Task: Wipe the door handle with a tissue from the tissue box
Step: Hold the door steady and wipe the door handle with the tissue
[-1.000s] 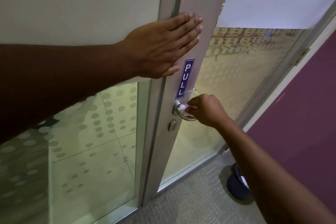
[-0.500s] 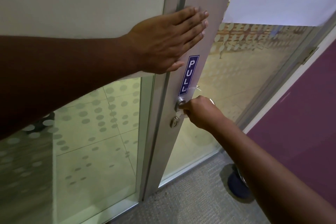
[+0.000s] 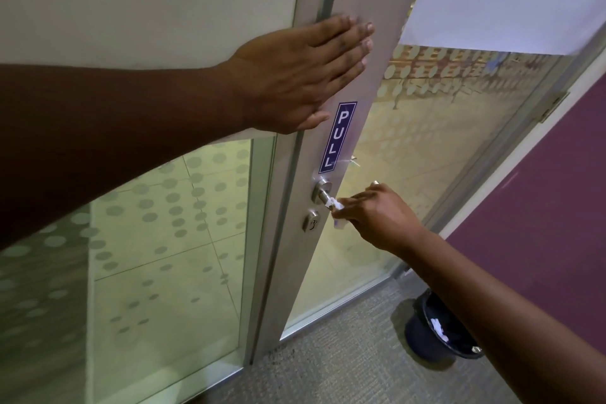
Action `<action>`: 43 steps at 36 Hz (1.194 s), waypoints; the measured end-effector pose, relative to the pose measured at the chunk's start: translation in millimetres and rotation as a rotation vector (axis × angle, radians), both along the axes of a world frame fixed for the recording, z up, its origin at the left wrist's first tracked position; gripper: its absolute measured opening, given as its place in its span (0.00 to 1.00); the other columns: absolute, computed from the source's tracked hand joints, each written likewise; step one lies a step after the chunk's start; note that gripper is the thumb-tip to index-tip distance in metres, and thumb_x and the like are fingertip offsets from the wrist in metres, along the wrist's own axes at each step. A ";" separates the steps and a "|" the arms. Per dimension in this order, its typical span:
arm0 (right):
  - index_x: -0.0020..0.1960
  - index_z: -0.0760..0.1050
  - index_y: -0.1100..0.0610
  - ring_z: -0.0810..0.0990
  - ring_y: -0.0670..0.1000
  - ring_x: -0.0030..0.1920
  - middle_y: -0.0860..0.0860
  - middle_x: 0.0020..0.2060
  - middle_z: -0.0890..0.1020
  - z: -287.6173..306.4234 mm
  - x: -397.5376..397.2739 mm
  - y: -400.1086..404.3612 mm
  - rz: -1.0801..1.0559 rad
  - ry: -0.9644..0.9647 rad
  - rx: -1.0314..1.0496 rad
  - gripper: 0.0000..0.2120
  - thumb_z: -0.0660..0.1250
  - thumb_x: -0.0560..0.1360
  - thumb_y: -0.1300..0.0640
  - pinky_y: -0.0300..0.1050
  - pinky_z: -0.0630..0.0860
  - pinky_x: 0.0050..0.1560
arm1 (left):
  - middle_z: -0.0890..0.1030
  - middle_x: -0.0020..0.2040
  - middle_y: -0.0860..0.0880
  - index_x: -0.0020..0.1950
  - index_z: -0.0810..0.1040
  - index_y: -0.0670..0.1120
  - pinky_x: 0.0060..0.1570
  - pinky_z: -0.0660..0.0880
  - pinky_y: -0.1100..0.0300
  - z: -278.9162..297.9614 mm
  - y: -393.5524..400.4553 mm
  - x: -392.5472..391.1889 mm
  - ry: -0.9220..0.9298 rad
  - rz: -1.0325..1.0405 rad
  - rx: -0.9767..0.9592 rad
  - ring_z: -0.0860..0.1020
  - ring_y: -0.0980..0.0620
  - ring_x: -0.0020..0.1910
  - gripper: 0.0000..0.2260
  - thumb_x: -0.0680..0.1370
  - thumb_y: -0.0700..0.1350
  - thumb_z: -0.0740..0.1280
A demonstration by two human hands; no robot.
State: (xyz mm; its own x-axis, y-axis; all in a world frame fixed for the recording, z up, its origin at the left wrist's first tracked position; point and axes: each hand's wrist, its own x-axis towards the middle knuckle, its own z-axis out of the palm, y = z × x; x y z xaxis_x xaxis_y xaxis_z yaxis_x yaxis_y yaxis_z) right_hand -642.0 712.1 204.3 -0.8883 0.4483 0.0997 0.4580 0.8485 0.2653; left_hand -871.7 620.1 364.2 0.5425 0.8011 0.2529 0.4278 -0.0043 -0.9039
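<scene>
A silver lever door handle [image 3: 322,193] sticks out from the grey door frame [image 3: 370,82], below a blue PULL sticker [image 3: 337,137]. My right hand [image 3: 377,216] grips the lever's outer part with a crumpled white tissue [image 3: 337,208] pinched against it; most of the tissue is hidden under my fingers. My left hand [image 3: 295,75] lies flat, fingers together, on the door frame above the sticker. A round keyhole [image 3: 311,221] sits just under the handle. No tissue box is in view.
Dotted frosted glass panels [image 3: 157,239] flank the door frame. A dark waste bin [image 3: 436,331] with white scraps stands on the grey carpet [image 3: 328,371] at the lower right, under my right forearm. A purple wall [image 3: 541,190] rises on the right.
My right hand has slid outward along the lever, away from the handle's base, which now shows bare. My left hand stays flat on the frame.
</scene>
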 end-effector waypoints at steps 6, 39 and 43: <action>0.57 0.83 0.46 0.79 0.49 0.46 0.47 0.43 0.84 26.3 4.9 7.4 -0.022 0.138 -0.156 0.12 0.69 0.77 0.58 0.45 0.78 0.43 | 0.50 0.81 0.31 0.81 0.43 0.32 0.80 0.52 0.43 0.3 1.1 -0.2 0.009 -0.012 0.001 0.50 0.33 0.81 0.36 0.82 0.58 0.33; 0.48 0.81 0.60 0.80 0.48 0.41 0.56 0.46 0.84 -73.0 21.3 -22.0 -0.640 1.920 -1.502 0.09 0.65 0.77 0.70 0.34 0.80 0.38 | 0.51 0.81 0.31 0.81 0.45 0.33 0.80 0.51 0.42 0.0 2.8 -0.7 0.020 -0.026 0.033 0.51 0.33 0.81 0.36 0.83 0.59 0.35; 0.49 0.80 0.64 0.85 0.50 0.42 0.57 0.46 0.84 -98.7 -6.4 -28.7 -0.652 1.835 -1.900 0.07 0.64 0.77 0.71 0.39 0.82 0.40 | 0.52 0.81 0.31 0.81 0.46 0.33 0.80 0.51 0.42 -0.1 2.3 -0.3 0.027 -0.029 0.029 0.52 0.33 0.81 0.36 0.83 0.59 0.36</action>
State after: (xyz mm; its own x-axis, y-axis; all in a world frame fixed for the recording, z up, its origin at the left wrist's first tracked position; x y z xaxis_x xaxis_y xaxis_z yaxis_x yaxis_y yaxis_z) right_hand -648.4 683.4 105.7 -0.3182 0.8658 -0.3863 -0.5140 -0.4999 -0.6971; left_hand -872.0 622.4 364.0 0.5724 0.7775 0.2607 0.4037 0.0095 -0.9149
